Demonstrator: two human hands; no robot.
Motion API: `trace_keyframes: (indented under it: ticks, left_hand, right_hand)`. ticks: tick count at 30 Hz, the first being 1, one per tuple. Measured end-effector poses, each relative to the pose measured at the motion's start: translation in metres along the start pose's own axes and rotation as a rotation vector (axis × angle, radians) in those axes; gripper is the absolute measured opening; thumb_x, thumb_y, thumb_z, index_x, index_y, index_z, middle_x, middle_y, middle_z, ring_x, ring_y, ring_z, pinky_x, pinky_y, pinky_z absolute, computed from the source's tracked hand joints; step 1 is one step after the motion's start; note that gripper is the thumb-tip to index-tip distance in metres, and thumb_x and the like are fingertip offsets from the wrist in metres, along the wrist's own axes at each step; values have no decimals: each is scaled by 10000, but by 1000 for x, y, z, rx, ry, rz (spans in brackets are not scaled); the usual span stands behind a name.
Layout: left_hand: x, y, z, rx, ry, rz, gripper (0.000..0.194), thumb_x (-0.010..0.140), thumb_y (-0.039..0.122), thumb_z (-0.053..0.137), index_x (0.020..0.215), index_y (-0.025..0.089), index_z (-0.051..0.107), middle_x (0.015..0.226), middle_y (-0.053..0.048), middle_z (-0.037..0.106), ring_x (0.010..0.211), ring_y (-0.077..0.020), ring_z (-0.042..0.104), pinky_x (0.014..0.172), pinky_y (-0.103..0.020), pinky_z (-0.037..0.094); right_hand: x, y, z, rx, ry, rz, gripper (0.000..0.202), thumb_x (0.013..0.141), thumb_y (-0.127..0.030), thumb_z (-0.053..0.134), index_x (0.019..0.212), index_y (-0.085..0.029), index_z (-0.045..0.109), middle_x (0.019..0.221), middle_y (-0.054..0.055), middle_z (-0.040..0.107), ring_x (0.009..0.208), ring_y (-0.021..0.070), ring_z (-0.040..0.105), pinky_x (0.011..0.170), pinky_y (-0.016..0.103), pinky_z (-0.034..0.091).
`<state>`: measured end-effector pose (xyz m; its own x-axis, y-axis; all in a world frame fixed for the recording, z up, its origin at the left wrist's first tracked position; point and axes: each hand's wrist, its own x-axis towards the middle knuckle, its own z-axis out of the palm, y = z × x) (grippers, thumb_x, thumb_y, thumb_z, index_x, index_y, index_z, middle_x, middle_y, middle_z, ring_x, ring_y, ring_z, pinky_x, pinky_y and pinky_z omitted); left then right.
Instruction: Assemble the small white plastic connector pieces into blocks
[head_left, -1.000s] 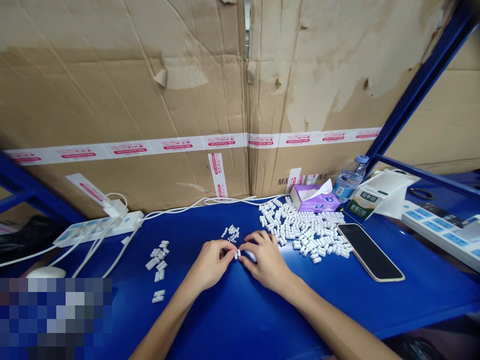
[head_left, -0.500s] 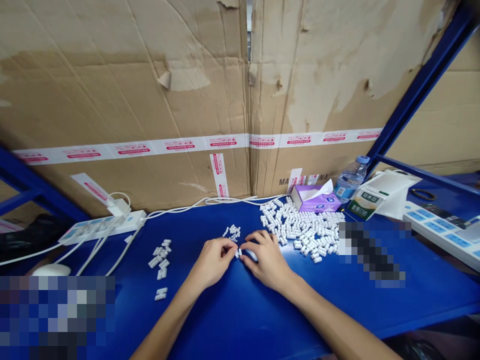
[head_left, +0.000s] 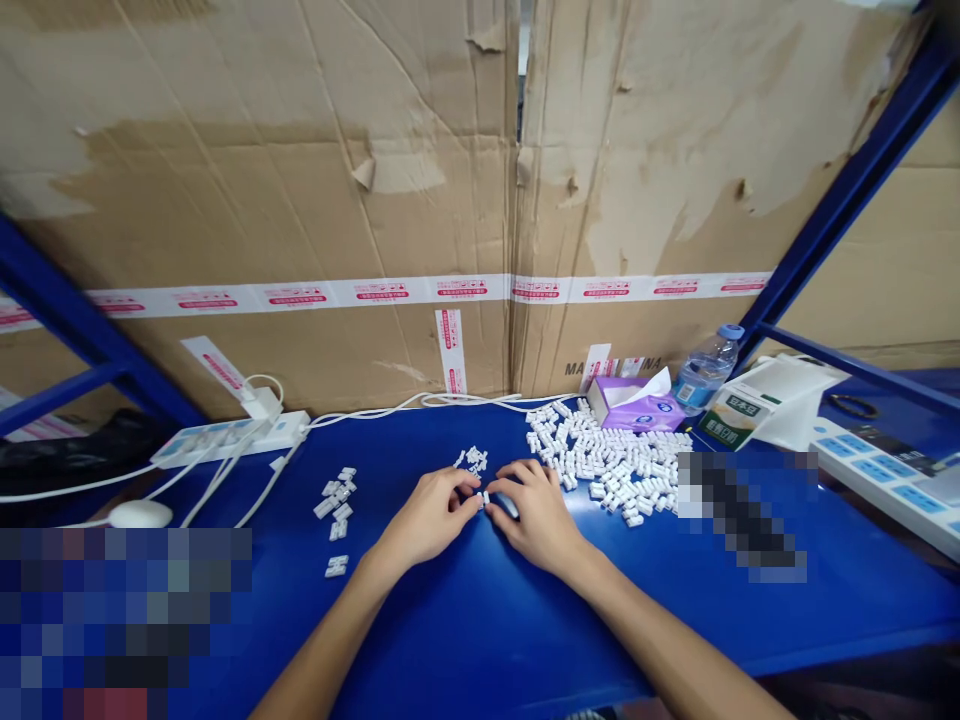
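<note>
Between the fingertips of both hands, just above the blue tabletop (head_left: 420,640), is a small white plastic piece (head_left: 483,499). My left hand (head_left: 431,515) pinches it from the left with thumb and forefinger. From the other side, the curled thumb and forefinger of my right hand (head_left: 536,515) close on it; fingers cover part of it. Just beyond lies a little heap of small white parts (head_left: 474,458). To the right spreads a large pile of white plastic pieces (head_left: 615,460). At left, several joined-looking white pieces (head_left: 335,500) lie in a loose column.
A purple tissue box (head_left: 637,405), a water bottle (head_left: 709,370) and a green-and-white carton (head_left: 739,415) stand behind the pile. Power strips lie at left (head_left: 289,430) and right (head_left: 877,465), with white cables (head_left: 397,408) along the back. Cardboard (head_left: 360,220) walls the rear. Two areas are pixelated.
The view has shifted slightly, so the left-side things appear farther right. Both hands stay together around the small white piece, with only slight finger movement.
</note>
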<state>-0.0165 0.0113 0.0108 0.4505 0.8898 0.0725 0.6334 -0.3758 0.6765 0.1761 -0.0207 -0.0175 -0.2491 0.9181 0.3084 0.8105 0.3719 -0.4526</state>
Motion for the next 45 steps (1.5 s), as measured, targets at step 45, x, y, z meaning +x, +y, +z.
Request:
trace_keyframes:
  ticks: [45]
  left_hand:
    - [-60, -21, 27, 664, 143, -33, 554, 1048, 425, 372, 1528, 167, 472, 1604, -152, 389, 1502, -362, 342, 1178, -683, 268]
  right_hand:
    - [-25, -9, -6, -175, -144, -55, 590, 1006, -329, 440, 1574, -180, 380, 1653, 83, 319, 1535, 322, 257, 1222, 590, 258]
